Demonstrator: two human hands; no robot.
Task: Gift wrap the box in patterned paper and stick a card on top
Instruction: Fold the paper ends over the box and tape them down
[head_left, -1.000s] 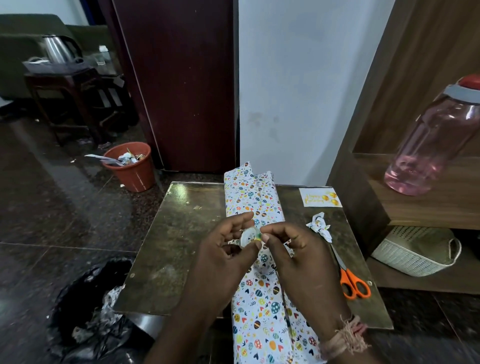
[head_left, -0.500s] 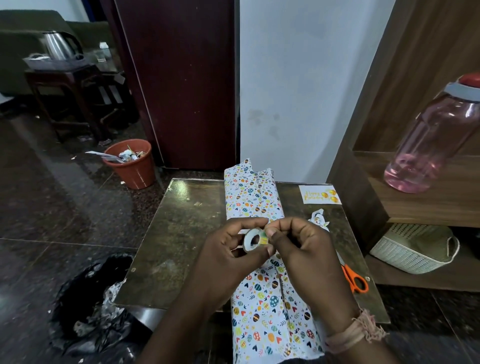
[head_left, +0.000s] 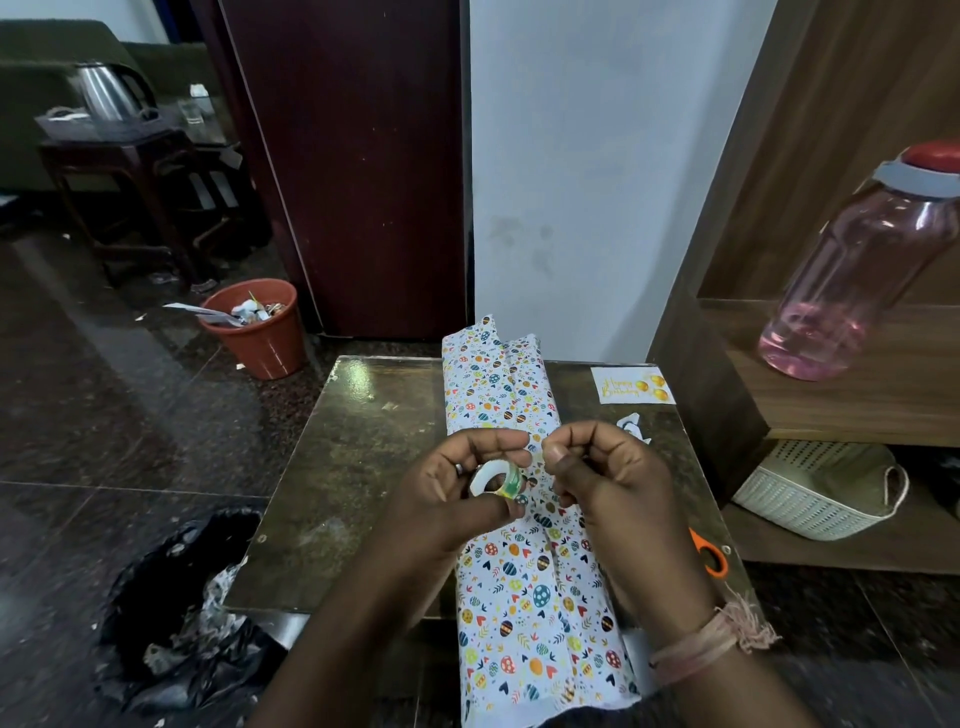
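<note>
Your wrapped box (head_left: 524, 566) lies long axis front-to-back on tabletop (head_left: 332, 467); L hand (head_left: 457, 499) grips tape roll (head_left: 496, 480), R hand (head_left: 608, 478) fingers curled, pinching.

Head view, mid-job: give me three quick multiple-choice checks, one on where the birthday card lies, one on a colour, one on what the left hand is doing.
1. Where is the birthday card?
A. On the wrapped box
B. On the table's far right corner
C. In the white basket

2. What colour are the scissors' handles?
A. Orange
B. Blue
C. Black

3. What is the left hand doing?
A. Resting flat on the table
B. Holding scissors
C. Holding the tape roll

Answers: 1 B, the card lies on the bare table right of the wrapped box. 2 A, an orange loop shows beside the right hand. 3 C, thumb and fingers curl round the roll.
</note>
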